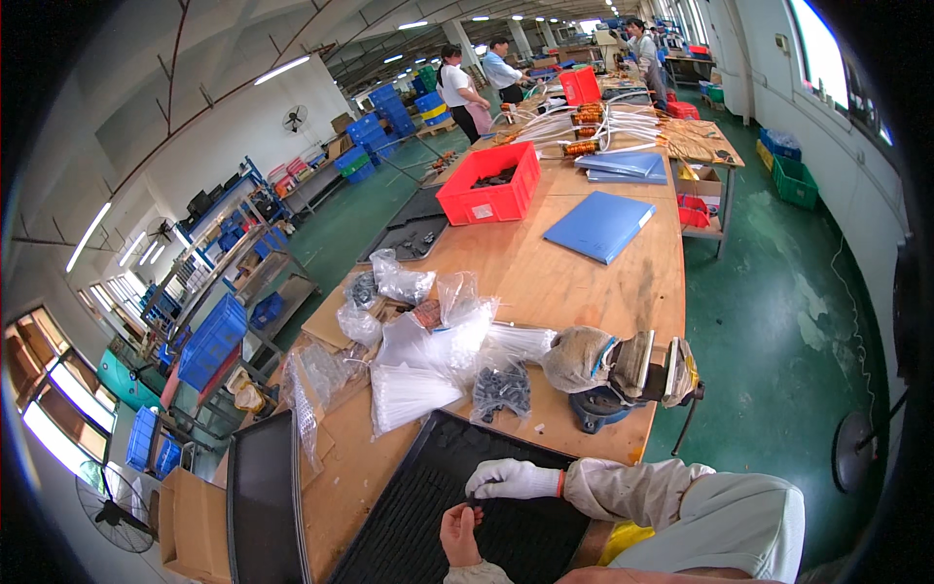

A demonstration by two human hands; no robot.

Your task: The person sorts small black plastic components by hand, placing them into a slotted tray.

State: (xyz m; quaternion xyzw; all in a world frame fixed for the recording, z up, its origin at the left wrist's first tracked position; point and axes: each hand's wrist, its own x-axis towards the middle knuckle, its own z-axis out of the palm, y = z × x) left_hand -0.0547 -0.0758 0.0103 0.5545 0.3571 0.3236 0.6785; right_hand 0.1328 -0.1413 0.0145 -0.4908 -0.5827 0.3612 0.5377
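If a fingertip slips, we judge the small dark part, pinched between our bare thumb and forefinger, could drop into the black tray beneath our fingers and be hard to pick out against the black; gloved fingertips may feel it poorly. Our left hand points upward below the part. Our white-gloved right hand curves down from above; whether its fingertips grip or merely touch, we cannot tell.
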